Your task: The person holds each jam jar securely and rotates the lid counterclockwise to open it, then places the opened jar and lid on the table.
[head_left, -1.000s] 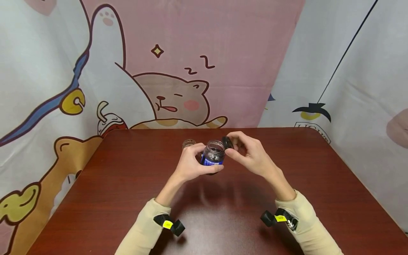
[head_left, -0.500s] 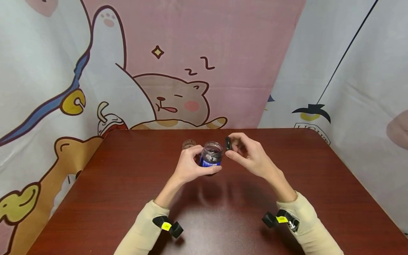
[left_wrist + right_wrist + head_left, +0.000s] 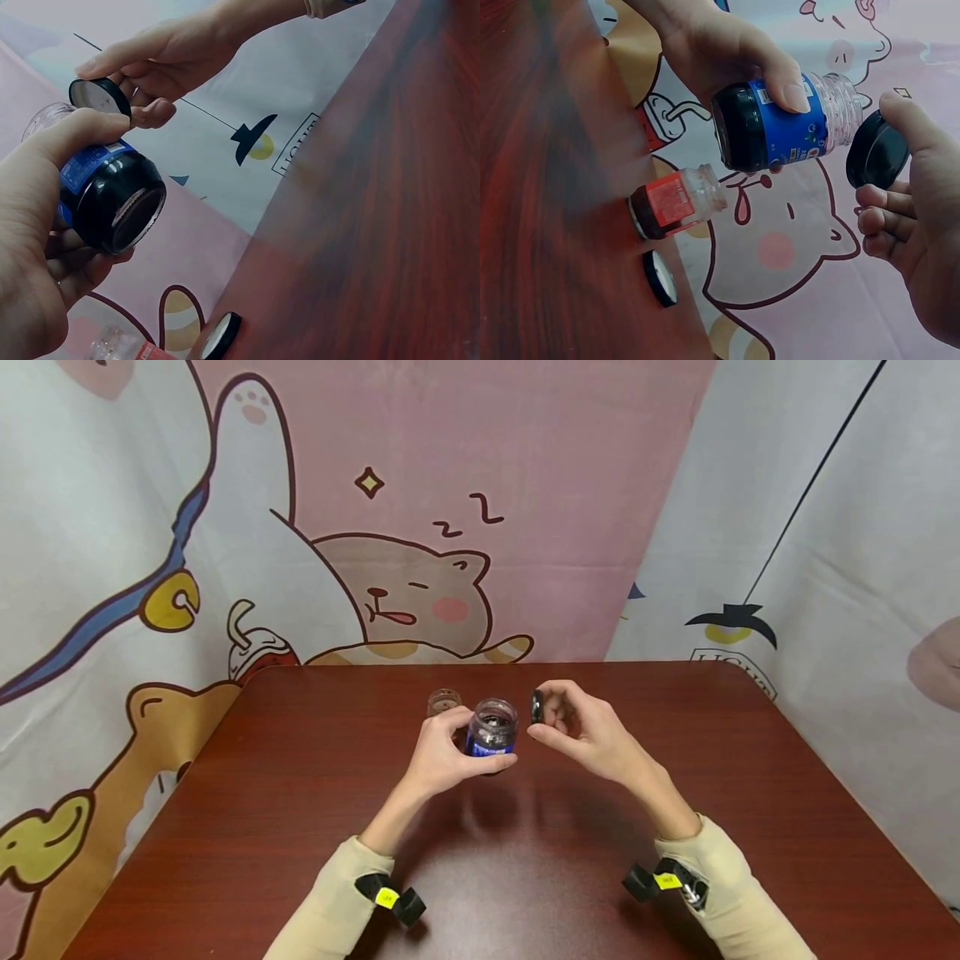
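My left hand (image 3: 441,754) grips an uncapped glass jar (image 3: 492,730) with a blue label and dark contents, held above the table. In the right wrist view the jar's blue label (image 3: 795,131) and bare glass neck face the other hand. Between thumb and fingers, my right hand (image 3: 588,727) pinches a black lid (image 3: 537,707) on edge, a short way right of the jar's mouth. The pale inside of the lid (image 3: 97,97) shows in the left wrist view. Behind the left hand stands a second open jar (image 3: 444,700), its red label (image 3: 669,201) visible in the right wrist view.
Another black lid (image 3: 660,278) rests on the table beside the red-labelled jar; the left hand hides it in the head view. The reddish-brown wooden table (image 3: 300,827) ends at a printed cloth backdrop (image 3: 570,527). Each sleeve bears a strapped camera (image 3: 390,897).
The lid in my right hand has come away from the jar's rim, turned more edge-on and sunk slightly. My left hand has moved the jar a little left and down.
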Demonstrator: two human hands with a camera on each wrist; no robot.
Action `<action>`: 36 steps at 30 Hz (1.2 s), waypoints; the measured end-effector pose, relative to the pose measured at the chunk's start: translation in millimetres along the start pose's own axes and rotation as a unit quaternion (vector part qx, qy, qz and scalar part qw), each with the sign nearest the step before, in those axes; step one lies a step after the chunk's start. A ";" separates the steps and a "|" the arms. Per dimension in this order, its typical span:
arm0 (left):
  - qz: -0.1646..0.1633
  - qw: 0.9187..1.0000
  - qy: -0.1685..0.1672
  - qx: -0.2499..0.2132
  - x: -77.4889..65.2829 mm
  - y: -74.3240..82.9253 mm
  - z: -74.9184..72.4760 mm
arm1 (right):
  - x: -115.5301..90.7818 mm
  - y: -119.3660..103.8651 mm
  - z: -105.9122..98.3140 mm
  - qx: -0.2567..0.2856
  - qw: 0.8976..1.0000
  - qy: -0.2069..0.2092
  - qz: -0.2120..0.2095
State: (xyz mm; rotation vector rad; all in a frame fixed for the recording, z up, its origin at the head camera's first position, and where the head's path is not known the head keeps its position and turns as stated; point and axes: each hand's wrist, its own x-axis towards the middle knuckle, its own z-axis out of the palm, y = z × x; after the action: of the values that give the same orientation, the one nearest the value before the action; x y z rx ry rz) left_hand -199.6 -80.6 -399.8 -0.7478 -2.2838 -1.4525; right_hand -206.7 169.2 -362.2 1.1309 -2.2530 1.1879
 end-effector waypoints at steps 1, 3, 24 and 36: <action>-0.004 1.000 0.001 -0.002 -0.9 -0.8 0.3 | -0.8 0.4 0.8 0.001 1.000 -0.002 0.000; -0.009 1.000 0.003 -0.001 -2.6 -2.0 0.9 | -2.2 1.0 2.0 0.001 1.000 -0.007 0.001; -0.116 0.993 0.001 0.029 -10.6 -7.9 4.1 | -9.2 14.3 11.4 -0.002 0.999 -0.024 0.024; -0.155 0.987 -0.009 0.030 -15.0 -11.8 9.6 | -22.5 29.3 20.4 -0.001 0.996 -0.063 0.056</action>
State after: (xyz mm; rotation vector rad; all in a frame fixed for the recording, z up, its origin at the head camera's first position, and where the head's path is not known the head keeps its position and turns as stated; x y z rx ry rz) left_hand -194.5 -79.7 -420.5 -0.4014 -2.5333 -1.4989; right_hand -214.7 173.3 -403.5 1.1195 -2.4402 1.1875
